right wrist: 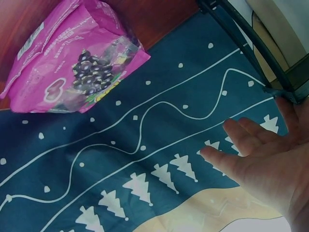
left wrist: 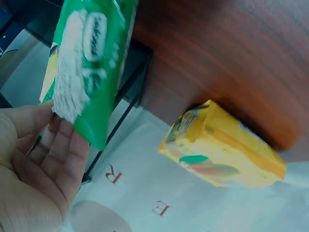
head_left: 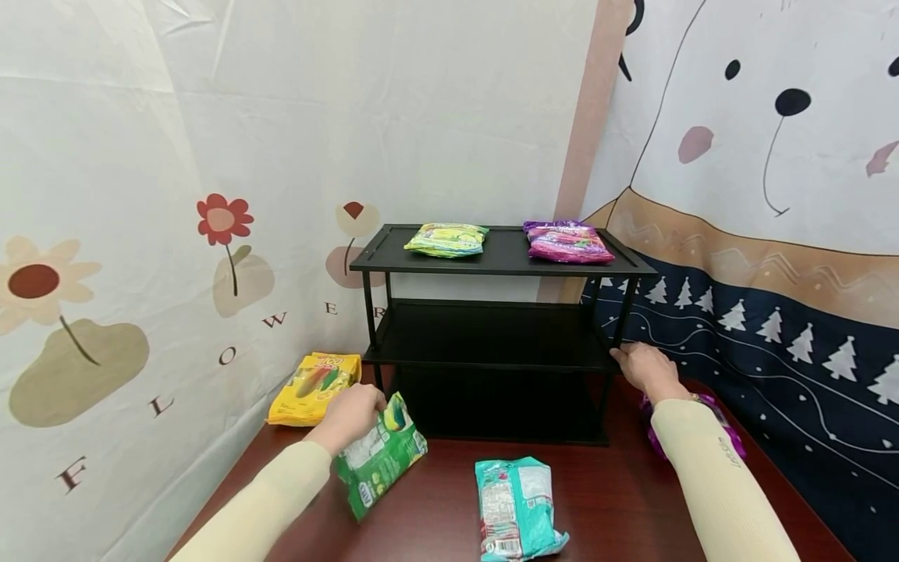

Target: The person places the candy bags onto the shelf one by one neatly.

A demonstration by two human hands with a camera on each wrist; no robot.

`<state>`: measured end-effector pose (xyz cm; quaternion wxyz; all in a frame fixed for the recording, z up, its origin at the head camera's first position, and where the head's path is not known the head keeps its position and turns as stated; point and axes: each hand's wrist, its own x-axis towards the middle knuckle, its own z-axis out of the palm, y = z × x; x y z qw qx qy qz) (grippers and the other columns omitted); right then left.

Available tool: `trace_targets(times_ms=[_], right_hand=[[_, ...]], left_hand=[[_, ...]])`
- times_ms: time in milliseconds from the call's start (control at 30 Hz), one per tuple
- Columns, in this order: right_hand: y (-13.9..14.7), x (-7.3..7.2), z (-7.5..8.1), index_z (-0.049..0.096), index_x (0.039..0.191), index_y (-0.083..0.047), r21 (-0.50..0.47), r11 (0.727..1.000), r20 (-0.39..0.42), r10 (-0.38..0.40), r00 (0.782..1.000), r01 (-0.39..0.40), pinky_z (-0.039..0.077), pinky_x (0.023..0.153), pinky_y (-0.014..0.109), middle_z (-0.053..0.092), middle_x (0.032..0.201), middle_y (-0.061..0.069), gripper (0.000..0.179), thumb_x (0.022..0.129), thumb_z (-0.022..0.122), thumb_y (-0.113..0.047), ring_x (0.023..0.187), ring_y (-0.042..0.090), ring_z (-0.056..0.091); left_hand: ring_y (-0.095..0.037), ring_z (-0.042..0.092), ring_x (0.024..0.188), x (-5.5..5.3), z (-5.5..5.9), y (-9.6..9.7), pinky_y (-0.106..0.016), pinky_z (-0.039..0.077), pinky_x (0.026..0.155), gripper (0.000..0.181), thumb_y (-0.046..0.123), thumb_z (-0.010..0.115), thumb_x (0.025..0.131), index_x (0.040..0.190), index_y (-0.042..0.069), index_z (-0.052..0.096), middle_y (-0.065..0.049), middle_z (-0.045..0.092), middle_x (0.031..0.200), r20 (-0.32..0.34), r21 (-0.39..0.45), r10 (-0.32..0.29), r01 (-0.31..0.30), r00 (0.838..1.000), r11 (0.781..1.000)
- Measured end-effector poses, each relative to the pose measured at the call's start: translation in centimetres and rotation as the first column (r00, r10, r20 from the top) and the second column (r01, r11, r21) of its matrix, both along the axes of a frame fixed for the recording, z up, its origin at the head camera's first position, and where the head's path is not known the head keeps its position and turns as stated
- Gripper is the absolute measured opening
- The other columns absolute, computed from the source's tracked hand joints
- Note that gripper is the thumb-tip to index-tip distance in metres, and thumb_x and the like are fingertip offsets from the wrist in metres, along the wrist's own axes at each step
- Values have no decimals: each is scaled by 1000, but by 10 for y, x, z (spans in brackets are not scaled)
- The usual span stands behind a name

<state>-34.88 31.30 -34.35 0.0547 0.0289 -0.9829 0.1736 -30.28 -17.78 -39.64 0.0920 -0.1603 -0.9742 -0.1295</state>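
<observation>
My left hand (head_left: 353,415) pinches a green snack bag (head_left: 385,457) by its upper part and holds it tilted in front of the rack's left side. In the left wrist view, the thumb and fingertips (left wrist: 79,140) meet at the bag's edge. At the other side, my right hand (head_left: 648,368) touches the right front corner of the black three-tier rack (head_left: 492,365) at the middle shelf. Its loosely extended fingers (right wrist: 236,164) show in the right wrist view, with the fingers nearest the rack partly hidden. Beyond the left hand stands a yellow mango-picture bag (head_left: 316,389).
On the top shelf lie a yellow-green bag (head_left: 448,240) and a purple-pink bag (head_left: 567,242). A turquoise bag (head_left: 518,507) lies on the dark red table (head_left: 435,499) near the front. A magenta grape-picture bag (right wrist: 72,63) sits at the right, partly behind the right sleeve.
</observation>
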Motion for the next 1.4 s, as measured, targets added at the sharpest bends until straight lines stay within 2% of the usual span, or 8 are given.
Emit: trace_targets(times_ms=[67, 100, 200, 333, 567, 767, 1133, 1400], right_hand=[[0, -1, 0, 62, 122, 5, -3, 1000, -2, 5, 1000, -5, 35, 94, 71, 61, 115, 28, 44, 107, 39, -30, 106, 48, 53], [0, -1, 0, 62, 122, 5, -4, 1000, -4, 7, 1000, -7, 35, 94, 71, 61, 115, 28, 44, 107, 39, -30, 105, 47, 53], [-1, -1, 0, 61, 123, 5, -5, 1000, -5, 9, 1000, -9, 36, 93, 70, 60, 118, 29, 45, 107, 39, -30, 106, 48, 53], [-2, -1, 1, 61, 125, 5, -4, 1000, -12, 7, 1000, -7, 36, 94, 70, 59, 122, 31, 45, 107, 39, -30, 107, 48, 53], [-3, -1, 1, 61, 123, 5, -13, 1000, -19, 12, 1000, -12, 35, 94, 71, 60, 120, 30, 44, 107, 39, -30, 107, 48, 52], [-2, 0, 2, 58, 129, 7, -14, 1000, -10, 10, 1000, -10, 32, 97, 71, 55, 129, 33, 47, 107, 39, -31, 113, 51, 50], [0, -1, 0, 59, 128, 5, -4, 1000, -15, 10, 1000, -10, 34, 95, 71, 53, 130, 33, 47, 107, 38, -32, 113, 51, 50], [1, 0, -2, 61, 125, 5, -20, 1000, -11, 9, 1000, -9, 34, 95, 71, 57, 125, 32, 46, 107, 38, -31, 109, 49, 51]], left_hand=[[-13, 21, 56, -1, 3, 3, -31, 19, 54, 39, -15, 51, 81, 62, 16, 37, 3, 18, 62, -8, -21, -4, 3, 1000, 1000], [-13, 23, 55, -2, 4, 4, -30, 20, 53, 38, -14, 52, 82, 62, 16, 41, 4, 21, 60, -21, -29, -1, 1, 1000, 1000], [-13, 37, 55, -3, 5, 7, -30, 31, 51, 31, -12, 58, 84, 67, 14, 58, 6, 40, 60, -70, -82, 6, -11, 998, 997], [-18, 58, 64, -3, 2, 9, -35, 48, 54, 22, -7, 66, 86, 88, 13, 75, 1, 63, 77, -159, -176, -12, -16, 987, 984], [-20, 59, 60, -2, -9, 10, -36, 49, 50, 19, -5, 70, 86, 91, 13, 76, -2, 58, 75, -277, -290, -115, 31, 954, 957], [-18, 58, 61, 4, -14, 10, -32, 50, 51, 19, -3, 74, 83, 93, 13, 76, -1, 58, 77, -333, -365, -198, 68, 922, 929], [-13, 52, 61, 25, -20, 16, -27, 46, 51, 11, 5, 78, 82, 86, 15, 74, 3, 54, 73, -375, -342, -290, 159, 880, 926], [-11, 53, 62, 31, -29, 21, -25, 44, 50, 9, 9, 75, 81, 85, 17, 71, 6, 54, 74, -329, -278, -299, 211, 896, 937]])
